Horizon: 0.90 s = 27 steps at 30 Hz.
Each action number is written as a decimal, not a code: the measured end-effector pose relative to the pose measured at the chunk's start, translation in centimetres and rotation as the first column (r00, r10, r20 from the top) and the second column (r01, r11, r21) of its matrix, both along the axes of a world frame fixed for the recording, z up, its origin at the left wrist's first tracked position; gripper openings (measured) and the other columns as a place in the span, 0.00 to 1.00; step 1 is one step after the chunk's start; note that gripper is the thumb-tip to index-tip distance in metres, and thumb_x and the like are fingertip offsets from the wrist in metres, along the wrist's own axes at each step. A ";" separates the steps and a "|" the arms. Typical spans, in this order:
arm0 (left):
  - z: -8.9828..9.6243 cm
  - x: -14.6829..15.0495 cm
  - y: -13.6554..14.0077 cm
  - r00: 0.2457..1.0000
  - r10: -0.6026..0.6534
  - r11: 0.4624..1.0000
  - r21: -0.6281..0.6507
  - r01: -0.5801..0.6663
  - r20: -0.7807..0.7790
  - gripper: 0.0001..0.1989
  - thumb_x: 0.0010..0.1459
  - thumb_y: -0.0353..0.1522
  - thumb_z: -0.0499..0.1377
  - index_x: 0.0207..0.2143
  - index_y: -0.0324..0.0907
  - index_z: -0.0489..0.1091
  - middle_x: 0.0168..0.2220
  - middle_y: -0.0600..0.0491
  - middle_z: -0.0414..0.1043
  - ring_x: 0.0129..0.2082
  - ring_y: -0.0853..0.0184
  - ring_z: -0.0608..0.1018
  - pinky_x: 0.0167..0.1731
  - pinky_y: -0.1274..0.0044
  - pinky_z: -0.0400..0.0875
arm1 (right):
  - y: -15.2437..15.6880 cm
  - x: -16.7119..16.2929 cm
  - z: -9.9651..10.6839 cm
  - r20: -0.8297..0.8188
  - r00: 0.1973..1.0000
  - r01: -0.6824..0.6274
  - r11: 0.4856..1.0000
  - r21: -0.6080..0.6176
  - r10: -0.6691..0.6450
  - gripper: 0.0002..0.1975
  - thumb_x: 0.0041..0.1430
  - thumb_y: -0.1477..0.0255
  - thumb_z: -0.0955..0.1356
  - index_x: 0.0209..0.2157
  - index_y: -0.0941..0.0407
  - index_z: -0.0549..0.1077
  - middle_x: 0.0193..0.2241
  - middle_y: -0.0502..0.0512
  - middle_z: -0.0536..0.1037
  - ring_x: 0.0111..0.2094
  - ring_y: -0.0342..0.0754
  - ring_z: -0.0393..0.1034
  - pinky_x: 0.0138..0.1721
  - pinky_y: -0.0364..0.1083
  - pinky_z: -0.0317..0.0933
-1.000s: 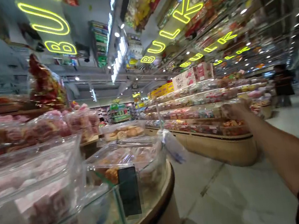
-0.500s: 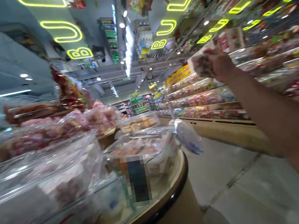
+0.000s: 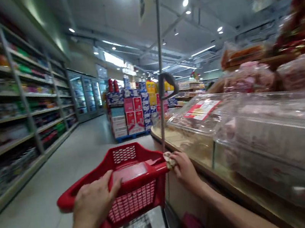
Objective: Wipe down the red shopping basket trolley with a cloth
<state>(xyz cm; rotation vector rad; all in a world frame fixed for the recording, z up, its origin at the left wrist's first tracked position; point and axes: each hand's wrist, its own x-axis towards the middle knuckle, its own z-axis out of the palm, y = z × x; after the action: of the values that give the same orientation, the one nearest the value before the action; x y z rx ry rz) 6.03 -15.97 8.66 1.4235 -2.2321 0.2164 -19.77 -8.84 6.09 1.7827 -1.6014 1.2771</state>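
In the head view a red shopping cart [image 3: 138,205] stands in front of me. My left hand [image 3: 95,200] is closed on the left part of its red handle, thumb lying along the top. At the handle's right end my right hand [image 3: 183,168] is closed on a small crumpled white-and-brown item [image 3: 169,160], which is pressed against the handle. What that item is, I cannot make out. A pale panel [image 3: 129,172] sits on the cart between both hands. The cart's upper basket looks bare where it shows.
On the right runs a display counter with clear lidded bins [image 3: 269,122] of packed goods. A thin metal pole [image 3: 161,78] rises beside the cart. Stacked cartons [image 3: 134,113] stand ahead on a blue pallet. Tall stocked shelves [image 3: 38,89] line the left of the aisle floor [image 3: 88,147].
The view has swung from the bins to the aisle and cart. My right hand, stretched out holding something before, is now down at the cart handle. My left hand has come into view on it.
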 end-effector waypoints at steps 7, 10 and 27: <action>-0.4 -1.4 1.0 0.996 0.059 0.998 -0.034 -0.057 0.061 0.27 0.58 0.45 0.38 0.48 0.40 0.63 0.39 0.47 0.73 0.38 0.61 0.73 0.41 0.69 0.60 | -1.7 5.9 0.9 -0.121 0.915 -0.376 0.921 0.096 0.386 0.18 0.47 0.82 0.60 0.41 0.57 0.70 0.40 0.56 0.73 0.43 0.48 0.63 0.47 0.50 0.56; -0.3 -1.6 2.1 0.996 0.057 0.998 -0.001 -0.057 0.066 0.28 0.58 0.46 0.38 0.49 0.40 0.62 0.45 0.46 0.71 0.42 0.61 0.72 0.42 0.69 0.59 | -1.9 1.4 0.8 -0.104 0.962 -0.241 0.964 0.109 0.252 0.15 0.46 0.80 0.60 0.36 0.55 0.72 0.37 0.54 0.75 0.40 0.50 0.65 0.45 0.53 0.56; -0.3 -0.9 5.3 0.997 0.037 0.999 -0.032 -0.035 0.065 0.33 0.49 0.52 0.48 0.50 0.39 0.61 0.42 0.45 0.72 0.41 0.61 0.72 0.54 0.61 0.46 | -0.8 2.5 -0.5 -0.080 0.980 -0.182 0.983 0.036 0.184 0.20 0.47 0.80 0.59 0.42 0.58 0.71 0.41 0.58 0.73 0.44 0.51 0.64 0.48 0.54 0.56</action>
<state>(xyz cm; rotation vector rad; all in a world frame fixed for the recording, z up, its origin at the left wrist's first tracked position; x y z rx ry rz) 5.17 -10.68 8.38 1.4610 -2.2469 0.3121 -17.27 -9.61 5.61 2.0125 -1.4447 1.2470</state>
